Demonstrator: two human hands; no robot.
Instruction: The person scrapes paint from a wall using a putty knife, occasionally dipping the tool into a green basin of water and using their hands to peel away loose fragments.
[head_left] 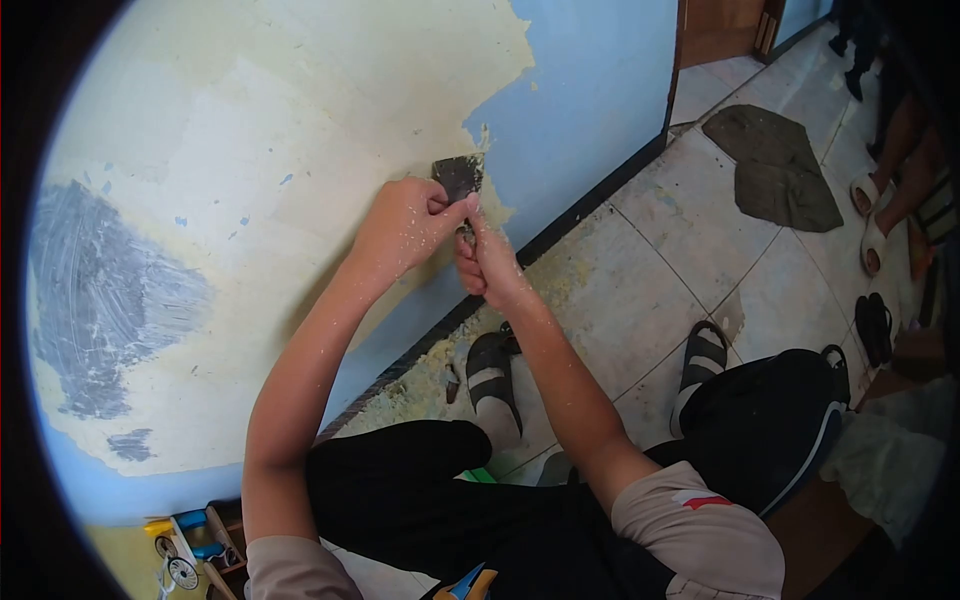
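A dark-bladed paint scraper (pixel 459 176) is against the wall (pixel 340 110), at the border between bare cream plaster and blue paint. My right hand (pixel 493 262) is closed around its handle, which is mostly hidden by the fingers. Close beside it, my left hand (pixel 408 222) grips the lower part of the blade, with its fingertips near my right thumb. Pale flakes dot both hands and forearms. Ragged blue paint (pixel 590 110) borders the cream patch on the right. On the left, a grey smeared patch (pixel 110 300) marks the wall.
Paint flakes (pixel 425 385) litter the tiled floor (pixel 640 290) along the dark baseboard. My sandalled feet stand below my hands. A dark cloth (pixel 775 165) lies farther off. Another person's feet (pixel 870 225) and a pair of slippers (pixel 873 330) are at right. A small wheeled object (pixel 185 560) sits lower left.
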